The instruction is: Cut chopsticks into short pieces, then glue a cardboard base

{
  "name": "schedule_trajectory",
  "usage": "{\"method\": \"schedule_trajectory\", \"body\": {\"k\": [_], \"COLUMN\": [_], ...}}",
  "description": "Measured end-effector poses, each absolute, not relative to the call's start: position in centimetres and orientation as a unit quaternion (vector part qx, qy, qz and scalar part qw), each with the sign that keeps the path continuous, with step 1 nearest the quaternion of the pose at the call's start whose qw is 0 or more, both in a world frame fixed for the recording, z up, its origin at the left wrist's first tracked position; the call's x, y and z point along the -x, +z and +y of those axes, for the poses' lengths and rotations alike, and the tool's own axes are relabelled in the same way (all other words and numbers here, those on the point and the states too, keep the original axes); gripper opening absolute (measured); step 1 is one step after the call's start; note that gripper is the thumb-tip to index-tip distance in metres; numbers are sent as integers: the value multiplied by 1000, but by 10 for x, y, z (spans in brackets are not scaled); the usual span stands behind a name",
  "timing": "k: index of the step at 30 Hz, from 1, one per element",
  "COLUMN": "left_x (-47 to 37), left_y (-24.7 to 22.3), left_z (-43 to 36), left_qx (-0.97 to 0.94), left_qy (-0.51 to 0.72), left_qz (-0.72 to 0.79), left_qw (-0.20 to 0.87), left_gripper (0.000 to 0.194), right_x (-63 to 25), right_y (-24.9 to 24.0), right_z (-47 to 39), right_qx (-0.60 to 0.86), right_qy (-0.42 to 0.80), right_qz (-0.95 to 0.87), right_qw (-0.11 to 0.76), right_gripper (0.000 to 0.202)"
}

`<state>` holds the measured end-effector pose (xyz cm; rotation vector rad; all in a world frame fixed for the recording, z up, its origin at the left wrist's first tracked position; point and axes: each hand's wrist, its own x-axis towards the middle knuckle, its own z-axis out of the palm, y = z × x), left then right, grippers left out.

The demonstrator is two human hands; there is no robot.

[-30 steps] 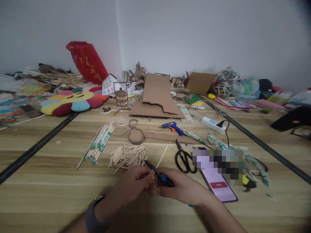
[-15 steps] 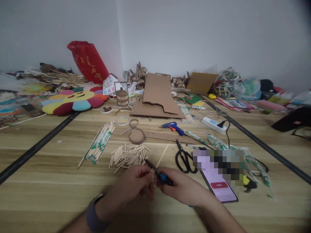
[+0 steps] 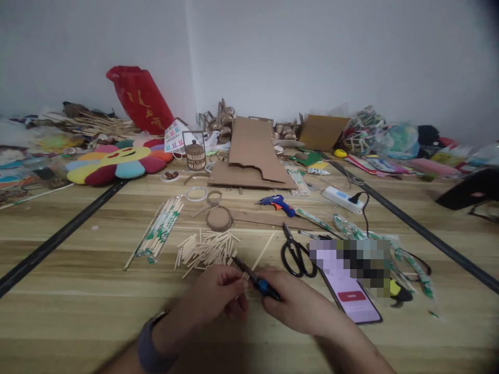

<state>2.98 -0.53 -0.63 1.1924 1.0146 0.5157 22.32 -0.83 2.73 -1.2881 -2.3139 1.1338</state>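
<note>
Both hands (image 3: 257, 301) unmoved on pen (image 3: 255, 280).

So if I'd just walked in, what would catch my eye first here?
Probably the two hands at the near edge: the right hand holds a dark pen, the left hand pinches a small stick beside it. Just beyond lies a heap of cut sticks, with black scissors to the right. Far left, a bright flower cushion stands out.
</note>
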Motion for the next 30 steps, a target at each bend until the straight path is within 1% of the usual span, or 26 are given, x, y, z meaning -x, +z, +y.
{"method": "schedule_trajectory", "body": {"k": [2,6,11,15,20,27,30], "left_x": [-30,-30,-32,-32,-30,-31,-31], "left_y": [-7,-8,-6,-3,-3,-4,-1], "left_z": [-6,-5,-4,-5,-6,-6,-7], "left_qx": [-536,-545,-541,-541,-541,-542,-545], "left_qy": [228,227,226,227,227,231,228], "left_qz": [452,452,461,462,452,450,454], "left_qw": [675,668,666,665,672,672,667], "left_gripper": [36,37,36,36,36,36,38], "right_x": [-222,-221,-221,-222,-224,-223,-220], "right_y": [29,29,27,24,20,19,17], "right_z": [-9,-11,-10,-8,-7,-5,-7], "right_qx": [455,459,460,474,481,472,478], "right_qy": [373,394,395,378,392,400,391], "right_qz": [-799,-789,-787,-787,-779,-781,-777], "right_qw": [123,111,117,110,87,91,119], "right_gripper": [29,28,28,23,21,20,21]}}
